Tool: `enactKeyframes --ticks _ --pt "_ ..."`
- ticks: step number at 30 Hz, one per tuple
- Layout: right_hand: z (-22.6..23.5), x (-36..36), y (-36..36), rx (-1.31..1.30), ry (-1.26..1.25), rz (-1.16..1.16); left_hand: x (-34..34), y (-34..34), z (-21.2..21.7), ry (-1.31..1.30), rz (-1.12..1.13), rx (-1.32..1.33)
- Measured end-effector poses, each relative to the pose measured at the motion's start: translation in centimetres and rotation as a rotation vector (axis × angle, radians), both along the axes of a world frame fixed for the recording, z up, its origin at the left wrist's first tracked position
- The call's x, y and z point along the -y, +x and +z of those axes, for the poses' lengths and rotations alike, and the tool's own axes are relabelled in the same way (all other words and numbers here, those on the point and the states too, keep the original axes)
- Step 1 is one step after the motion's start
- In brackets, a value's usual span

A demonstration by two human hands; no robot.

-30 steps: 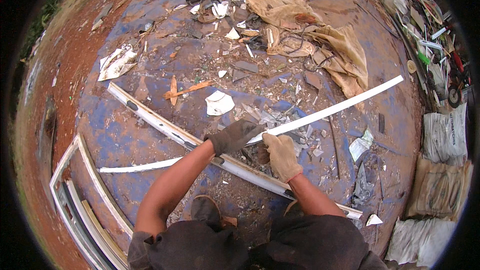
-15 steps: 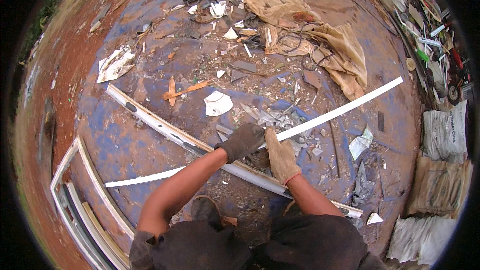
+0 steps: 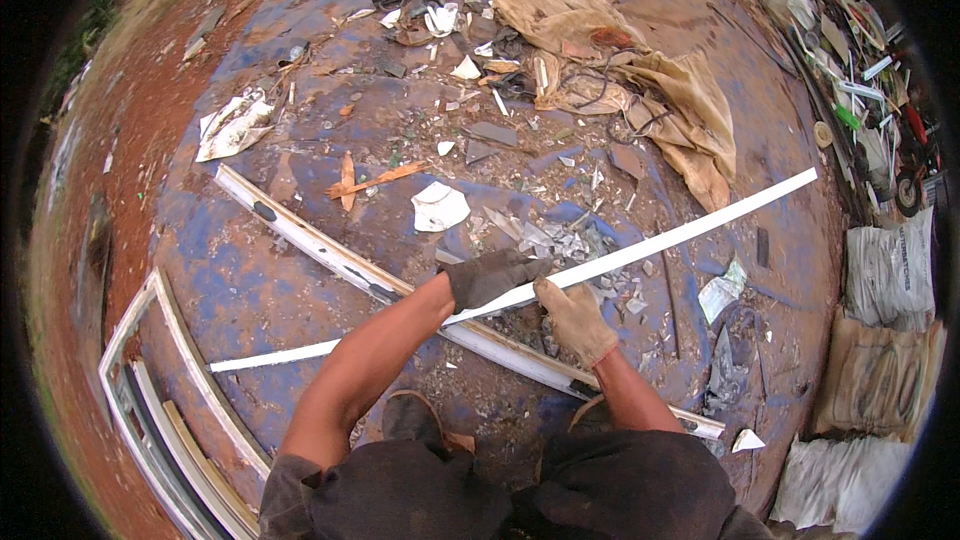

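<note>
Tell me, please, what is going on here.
A person's gloved left hand and right hand are together at a long white strip, the left along its far edge, the right at its near edge. The strip crosses above a dirty white bar lying on a soiled blue sheet, among broken scraps.

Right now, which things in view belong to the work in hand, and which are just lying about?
In hand: long white strip, left hand and right hand at it.

Apparently just lying about: white-edged bar beneath the strip, tan cloth, crossed wood pieces, white frame at lower left.
</note>
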State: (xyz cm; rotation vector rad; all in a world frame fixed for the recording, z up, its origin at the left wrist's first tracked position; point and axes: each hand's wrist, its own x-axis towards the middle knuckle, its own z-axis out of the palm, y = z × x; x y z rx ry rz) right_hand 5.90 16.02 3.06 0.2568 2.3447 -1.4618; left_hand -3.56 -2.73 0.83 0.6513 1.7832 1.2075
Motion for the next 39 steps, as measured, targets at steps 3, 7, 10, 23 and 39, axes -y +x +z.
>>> enactKeyframes --ticks 3,7,10,23,39 --pt "0.4 0.4 0.2 0.001 0.001 -0.058 -0.6 0.2 -1.6 -0.054 0.034 -0.171" --pt "1.0 0.8 0.7 -0.036 0.065 -0.129 -1.6 1.2 -4.3 -0.064 0.118 -0.586" --pt "1.4 0.7 0.8 0.025 0.006 -0.147 -1.4 1.3 -5.2 -0.107 0.19 -0.765" --pt "1.1 0.2 1.3 -0.122 0.099 -0.04 3.2 -3.1 -3.6 -0.074 1.079 0.158" --pt "-0.6 0.2 1.5 -0.121 -0.017 -0.067 4.6 3.6 1.2 -0.098 0.162 0.256"
